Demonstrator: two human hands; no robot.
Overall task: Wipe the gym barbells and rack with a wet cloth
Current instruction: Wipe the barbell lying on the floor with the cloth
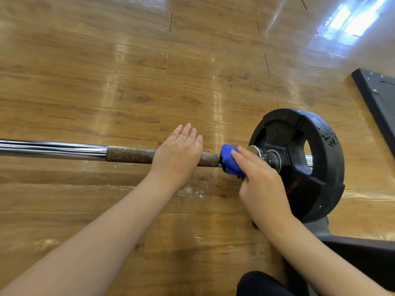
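Note:
A chrome barbell runs across the view from the left edge to a black weight plate on the right. Part of the bar is a rough knurled grip. My left hand lies flat on that grip, fingers straight and pointing away from me. A blue cloth is wrapped round the bar just left of the steel collar. My right hand grips the cloth against the bar, fingers laid over its top.
The wooden floor lies under the bar, with pale marks below the grip. A black base plate with bolts sits at the far right. A dark frame part lies near the plate's lower edge. My dark-clothed knee shows at the bottom.

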